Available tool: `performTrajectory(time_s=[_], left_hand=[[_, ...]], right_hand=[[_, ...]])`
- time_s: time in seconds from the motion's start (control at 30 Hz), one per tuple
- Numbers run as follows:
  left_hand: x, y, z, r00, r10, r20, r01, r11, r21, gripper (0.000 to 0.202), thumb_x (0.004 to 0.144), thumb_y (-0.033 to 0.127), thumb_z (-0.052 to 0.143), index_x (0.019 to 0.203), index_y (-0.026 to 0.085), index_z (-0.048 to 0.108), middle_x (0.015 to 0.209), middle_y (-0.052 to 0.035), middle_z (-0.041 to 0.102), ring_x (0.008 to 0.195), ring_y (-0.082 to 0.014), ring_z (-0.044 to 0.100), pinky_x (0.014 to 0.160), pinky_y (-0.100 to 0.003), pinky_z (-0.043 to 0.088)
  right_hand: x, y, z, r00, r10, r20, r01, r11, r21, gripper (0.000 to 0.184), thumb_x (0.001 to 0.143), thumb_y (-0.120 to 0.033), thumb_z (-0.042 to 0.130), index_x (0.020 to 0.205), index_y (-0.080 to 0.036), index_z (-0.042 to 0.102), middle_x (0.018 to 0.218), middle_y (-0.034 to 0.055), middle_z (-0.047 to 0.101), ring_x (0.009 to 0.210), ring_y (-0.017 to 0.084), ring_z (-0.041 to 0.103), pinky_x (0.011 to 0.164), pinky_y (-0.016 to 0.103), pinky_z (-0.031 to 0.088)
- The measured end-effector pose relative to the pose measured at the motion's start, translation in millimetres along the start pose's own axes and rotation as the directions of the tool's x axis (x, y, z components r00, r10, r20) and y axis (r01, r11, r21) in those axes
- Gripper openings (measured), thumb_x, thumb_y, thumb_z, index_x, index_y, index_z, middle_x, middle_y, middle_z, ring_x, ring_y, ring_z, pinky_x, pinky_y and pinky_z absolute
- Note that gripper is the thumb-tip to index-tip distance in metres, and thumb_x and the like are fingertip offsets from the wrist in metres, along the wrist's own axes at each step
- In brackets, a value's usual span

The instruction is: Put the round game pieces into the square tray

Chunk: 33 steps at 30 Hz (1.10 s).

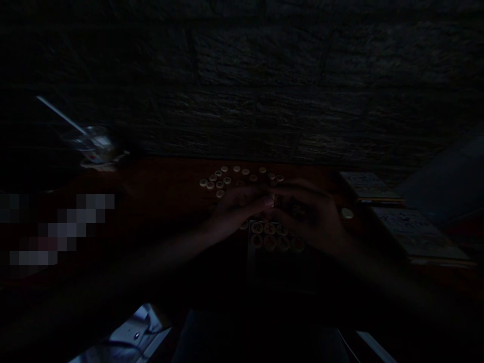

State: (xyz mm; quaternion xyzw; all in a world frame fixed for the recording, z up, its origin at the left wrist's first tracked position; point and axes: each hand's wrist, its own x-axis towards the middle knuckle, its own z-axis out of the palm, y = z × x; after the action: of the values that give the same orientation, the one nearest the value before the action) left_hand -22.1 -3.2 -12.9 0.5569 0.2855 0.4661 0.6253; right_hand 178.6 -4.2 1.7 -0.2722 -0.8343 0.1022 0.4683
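Pale cream round game pieces with dark markings, dark reddish-brown table, grey textured wall

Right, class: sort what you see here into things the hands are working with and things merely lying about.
Worked with: left hand, right hand, dark tray, packed discs, loose discs.
Lying about: cup with straw, patterned boards.

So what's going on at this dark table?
A person's left hand and right hand meet over a dark box holding rows of round Chinese chess pieces. More loose pieces lie scattered on the reddish table beyond. A cup with a straw stands far left. Too dim to tell what the fingers grip.
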Motion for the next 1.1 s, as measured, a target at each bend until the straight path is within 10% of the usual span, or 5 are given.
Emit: performTrajectory(time_s=[1.1], left_hand=[[1.8,-2.2,-1.2,1.000,0.008,0.004,-0.008,1.000,0.007,0.031,0.083,0.043,0.080,0.096,0.015,0.078,0.085,-0.0054,0.075,0.075,-0.0141,0.069,0.071,-0.025,0.056]], right_hand=[[0.7,-0.6,-0.6,0.999,-0.047,-0.003,0.047,0.999,-0.005,0.034,0.085,-0.022,0.081,0.118,-0.021,0.072,0.103,0.0059,0.073,0.090,0.018,0.070,0.076,0.030,0.057]])
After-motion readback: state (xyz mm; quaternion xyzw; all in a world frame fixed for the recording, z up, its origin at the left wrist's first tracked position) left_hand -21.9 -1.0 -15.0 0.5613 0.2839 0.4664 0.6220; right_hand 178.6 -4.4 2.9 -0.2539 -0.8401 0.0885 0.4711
